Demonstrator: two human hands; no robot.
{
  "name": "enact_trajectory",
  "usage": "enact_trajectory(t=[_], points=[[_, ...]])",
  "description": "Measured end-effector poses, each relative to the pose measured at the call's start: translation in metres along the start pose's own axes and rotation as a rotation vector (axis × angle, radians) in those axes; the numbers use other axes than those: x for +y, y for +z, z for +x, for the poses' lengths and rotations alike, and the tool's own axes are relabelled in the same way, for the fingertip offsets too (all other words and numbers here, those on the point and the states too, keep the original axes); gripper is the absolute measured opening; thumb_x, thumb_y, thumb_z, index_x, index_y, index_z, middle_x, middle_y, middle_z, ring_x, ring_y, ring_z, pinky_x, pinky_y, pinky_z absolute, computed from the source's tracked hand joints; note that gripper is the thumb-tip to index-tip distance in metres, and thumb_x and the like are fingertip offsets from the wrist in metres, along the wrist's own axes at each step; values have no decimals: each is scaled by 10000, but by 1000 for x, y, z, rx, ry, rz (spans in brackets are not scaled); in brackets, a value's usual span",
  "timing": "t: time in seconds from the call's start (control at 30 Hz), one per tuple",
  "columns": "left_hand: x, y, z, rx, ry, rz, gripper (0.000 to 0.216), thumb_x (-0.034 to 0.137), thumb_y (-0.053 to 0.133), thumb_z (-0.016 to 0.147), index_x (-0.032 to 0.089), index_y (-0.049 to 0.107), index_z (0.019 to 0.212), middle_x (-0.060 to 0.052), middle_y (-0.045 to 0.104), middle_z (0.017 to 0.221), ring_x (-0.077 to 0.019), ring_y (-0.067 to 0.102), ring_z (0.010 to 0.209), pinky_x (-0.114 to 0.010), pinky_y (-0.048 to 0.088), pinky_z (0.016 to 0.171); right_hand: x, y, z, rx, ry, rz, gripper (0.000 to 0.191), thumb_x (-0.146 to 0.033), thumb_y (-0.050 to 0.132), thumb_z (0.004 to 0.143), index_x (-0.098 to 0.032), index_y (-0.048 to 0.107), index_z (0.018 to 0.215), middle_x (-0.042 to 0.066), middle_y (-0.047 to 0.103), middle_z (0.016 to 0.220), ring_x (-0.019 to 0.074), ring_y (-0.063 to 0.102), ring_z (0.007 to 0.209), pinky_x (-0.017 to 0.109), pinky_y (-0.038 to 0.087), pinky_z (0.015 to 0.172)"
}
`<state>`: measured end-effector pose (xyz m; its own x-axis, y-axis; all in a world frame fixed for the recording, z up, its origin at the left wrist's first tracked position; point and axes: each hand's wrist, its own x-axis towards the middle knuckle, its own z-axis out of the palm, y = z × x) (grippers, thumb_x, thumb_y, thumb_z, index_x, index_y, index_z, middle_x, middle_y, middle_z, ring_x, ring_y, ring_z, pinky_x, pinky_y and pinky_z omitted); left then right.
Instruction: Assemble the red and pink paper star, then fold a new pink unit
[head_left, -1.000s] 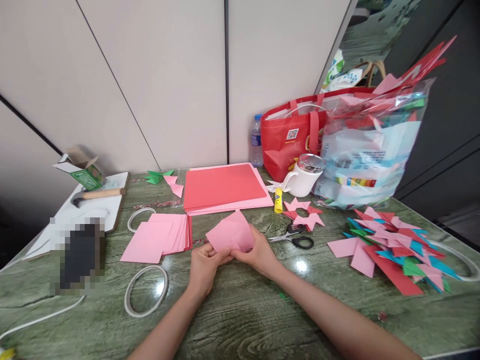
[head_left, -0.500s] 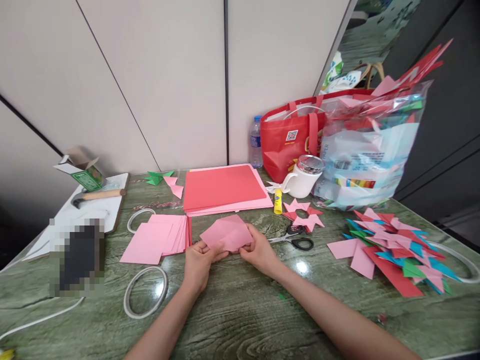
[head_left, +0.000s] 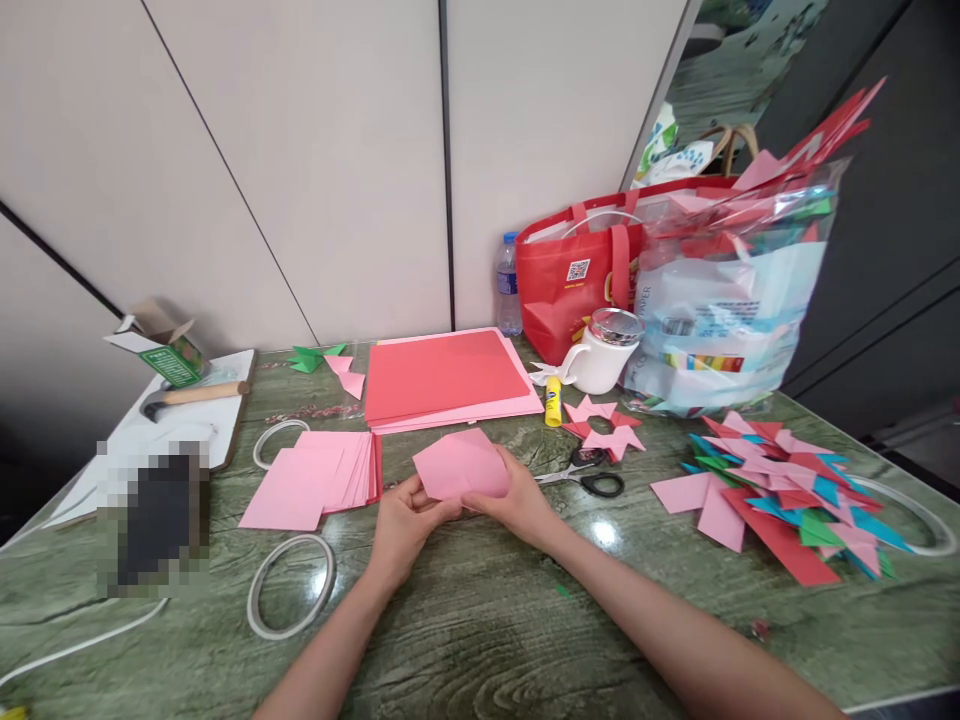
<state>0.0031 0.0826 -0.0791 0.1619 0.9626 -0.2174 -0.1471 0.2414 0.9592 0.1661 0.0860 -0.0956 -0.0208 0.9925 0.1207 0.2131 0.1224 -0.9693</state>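
Note:
Between my hands, a little above the table, is a pink sheet of paper [head_left: 463, 464] with its upper corners folded in or bent. My left hand [head_left: 405, 522] pinches its lower left edge, thumb along the bottom. On the other side my right hand [head_left: 517, 500] grips the right edge, its thumb near the lower middle. The fingers behind the paper are hidden. Left of my hands lies a fanned stack of pink paper squares [head_left: 311, 485], with red ones at its right side. Scissors [head_left: 585, 474] with black handles rest just right of my right hand.
Behind my hands are large red sheets [head_left: 450, 375]. A yellow glue stick [head_left: 553, 402], white mug [head_left: 600, 355] and folded paper ring [head_left: 602, 428] stand or lie to the right. Folded paper pieces [head_left: 795, 490] pile up farther right. A tape roll [head_left: 291, 587] lies left, a hammer [head_left: 195, 396] beyond.
The paper has shifted slightly right and tipped up between my hands. My right thumb has slid inward along the lower edge toward my left thumb. The view has turned a little.

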Motion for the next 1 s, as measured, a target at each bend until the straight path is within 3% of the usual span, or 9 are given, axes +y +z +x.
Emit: enact_trajectory(t=[0.47, 0.57, 0.63, 0.8, 0.9, 1.0], points=[[8, -6, 2, -125, -84, -183, 547, 298, 748, 644, 112, 551, 1119, -129, 722, 905, -239, 699, 787, -374, 534, 816, 0, -2, 2, 8, 0, 30, 518, -313, 728, 596, -160, 526, 1047, 40, 625, 948, 203, 575, 835, 326, 473, 745], [8, -7, 4, -69, -84, -164, 642, 333, 724, 654, 139, 483, 1216, -101, 726, 858, -229, 702, 705, -370, 552, 744, 1, -1, 3, 2, -3, 34, 470, -312, 718, 603, -168, 538, 1013, 45, 631, 958, 212, 579, 858, 342, 472, 772], [6, -8, 5, -12, -5, -61, 748, 342, 720, 654, 159, 397, 1304, -60, 727, 774, -220, 699, 672, -349, 557, 699, 2, 1, 3, -3, 10, 88, 408, -320, 683, 642, -175, 527, 990, 51, 631, 968, 213, 589, 865, 342, 474, 771], [5, -7, 3, 173, 157, 77, 831, 359, 691, 690, 162, 265, 1376, -13, 690, 638, -209, 686, 595, -302, 557, 617, 5, 3, 2, -3, 94, 369, 393, -321, 625, 688, -233, 348, 952, -6, 615, 793, 160, 599, 668, 269, 475, 584], [8, -4, 0, 173, 217, 24, 822, 388, 678, 711, 191, 241, 1379, -66, 714, 827, -215, 691, 652, -331, 564, 649, 6, 3, 3, 46, 69, 377, 411, -299, 637, 667, -250, 287, 878, -50, 549, 729, 111, 522, 547, 209, 416, 482], [10, -1, -3, 130, 263, 8, 654, 388, 683, 707, 237, 433, 1292, -97, 632, 1162, -232, 672, 885, -340, 538, 787, 7, 2, 4, 107, 41, 312, 377, -324, 636, 670, -245, 305, 834, -59, 477, 711, 87, 446, 503, 183, 356, 422]])
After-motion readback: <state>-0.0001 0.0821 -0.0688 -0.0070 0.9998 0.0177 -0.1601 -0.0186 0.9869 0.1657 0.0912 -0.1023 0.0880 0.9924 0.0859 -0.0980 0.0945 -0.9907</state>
